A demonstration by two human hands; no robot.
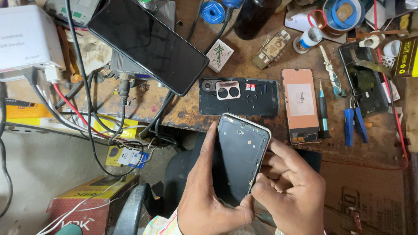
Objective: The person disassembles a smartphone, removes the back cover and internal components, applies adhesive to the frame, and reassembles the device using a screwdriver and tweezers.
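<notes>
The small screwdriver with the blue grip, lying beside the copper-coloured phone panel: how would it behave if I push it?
The screwdriver looks round and slim, so it would probably roll sideways on the wooden workbench. It lies close against the phone panel, which may stop it on that side. It seems light and stiff, and likely easy to lift between two fingers.

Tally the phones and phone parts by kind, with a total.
Intact phone, screen dark: 1
Phone frame held in left hand and right hand: 1
Black back panel: 1
Copper-coloured panel: 1
Opened dark phone: 1
Total: 5
</notes>
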